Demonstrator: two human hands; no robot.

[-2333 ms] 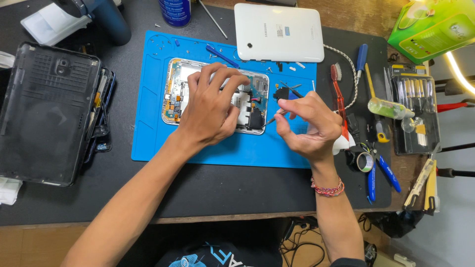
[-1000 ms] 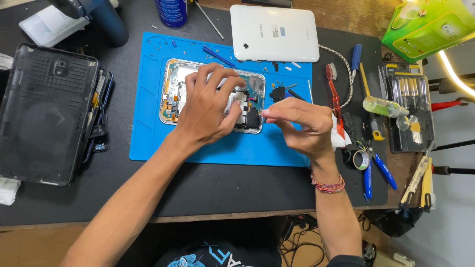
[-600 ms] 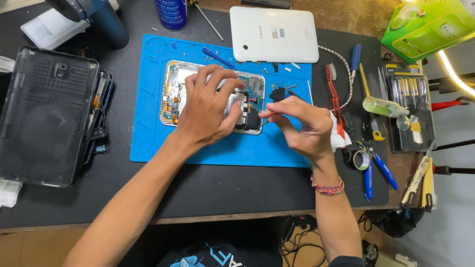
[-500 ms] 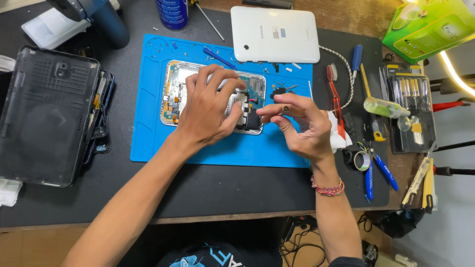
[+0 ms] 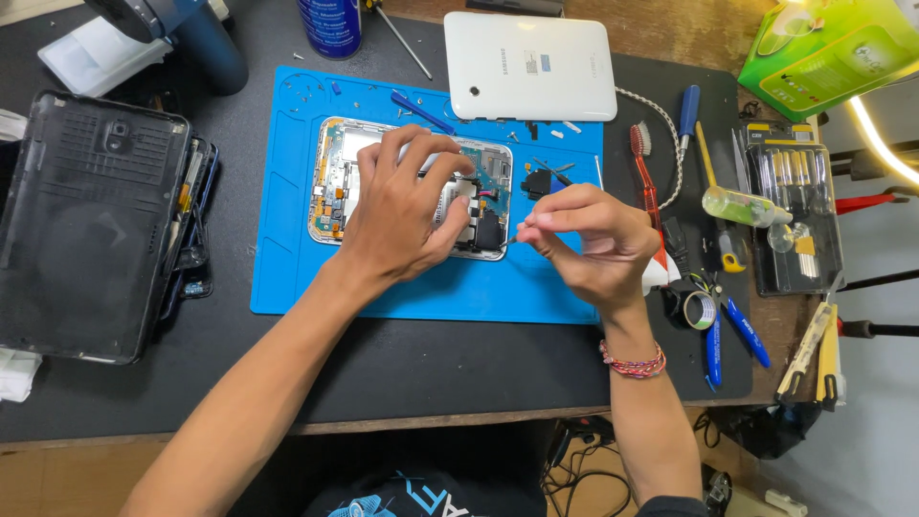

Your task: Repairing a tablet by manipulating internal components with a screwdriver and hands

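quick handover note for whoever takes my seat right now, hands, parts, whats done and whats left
Left hand: flat on the opened tablet, steadying it on the blue mat.
Right hand: fingers pinch a thin tool, tip at the tablet's right edge.
White back cover lies off, above the mat; loose screws at the mat's top left.
Done: cover off, board exposed.
Left: the board is still seated in the frame.

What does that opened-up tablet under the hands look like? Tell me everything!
The opened tablet lies flat on the blue mat, back cover off, silvery frame around green circuit boards and black parts. The left hand presses down across its middle, hiding much. The right hand pinches a thin tool whose tip meets its lower right corner.
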